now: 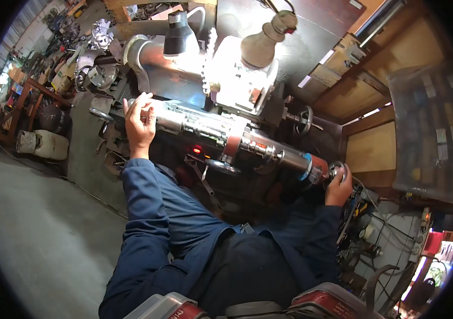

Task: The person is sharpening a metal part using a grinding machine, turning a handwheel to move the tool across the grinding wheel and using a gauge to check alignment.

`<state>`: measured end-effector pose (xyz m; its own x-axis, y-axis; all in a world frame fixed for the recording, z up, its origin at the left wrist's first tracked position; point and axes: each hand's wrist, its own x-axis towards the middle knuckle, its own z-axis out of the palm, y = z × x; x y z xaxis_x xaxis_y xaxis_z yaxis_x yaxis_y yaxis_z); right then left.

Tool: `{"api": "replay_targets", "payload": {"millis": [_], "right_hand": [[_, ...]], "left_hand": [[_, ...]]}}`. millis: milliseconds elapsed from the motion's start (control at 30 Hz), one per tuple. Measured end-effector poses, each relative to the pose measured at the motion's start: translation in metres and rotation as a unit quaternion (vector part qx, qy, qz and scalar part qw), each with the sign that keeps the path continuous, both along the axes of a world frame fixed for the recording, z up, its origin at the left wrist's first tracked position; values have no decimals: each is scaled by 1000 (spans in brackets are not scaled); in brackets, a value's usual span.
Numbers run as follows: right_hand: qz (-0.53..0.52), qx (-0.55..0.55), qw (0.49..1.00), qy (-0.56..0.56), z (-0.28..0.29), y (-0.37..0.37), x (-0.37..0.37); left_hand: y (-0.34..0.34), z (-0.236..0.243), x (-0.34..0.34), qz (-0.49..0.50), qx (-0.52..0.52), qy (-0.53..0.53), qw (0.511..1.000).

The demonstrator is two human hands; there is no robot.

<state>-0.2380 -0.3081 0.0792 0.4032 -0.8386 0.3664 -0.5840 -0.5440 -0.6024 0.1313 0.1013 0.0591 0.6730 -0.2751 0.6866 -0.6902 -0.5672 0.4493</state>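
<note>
Adjusting, probably: handwheel's (337, 168) gripped by right hand (339, 186), cylinder (170, 120) beside half-open left hand (141, 121) maybe touched. Steady turning's likely needed.

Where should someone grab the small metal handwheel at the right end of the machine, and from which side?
Probably by the rim of the handwheel, coming from the right, where the person's right hand is. It sits at the outer end, with a red section just to its left, and its round edge offers something to curl around.
</note>
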Motion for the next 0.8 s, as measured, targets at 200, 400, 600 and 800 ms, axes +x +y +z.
{"api": "replay_targets", "payload": {"millis": [200, 400, 600, 800], "right_hand": [[-13, -58, 996, 62, -4, -28, 6], [136, 236, 950, 154, 45, -152, 38], [365, 453, 807, 96, -80, -226, 113], [434, 467, 739, 216, -119, -198, 118]], "left_hand": [[-17, 10, 17, 26, 42, 27, 998], [-32, 27, 52, -3, 90, 139, 986], [-37, 28, 69, -31, 112, 122, 986], [-33, 35, 73, -103, 62, 217, 969]]}}
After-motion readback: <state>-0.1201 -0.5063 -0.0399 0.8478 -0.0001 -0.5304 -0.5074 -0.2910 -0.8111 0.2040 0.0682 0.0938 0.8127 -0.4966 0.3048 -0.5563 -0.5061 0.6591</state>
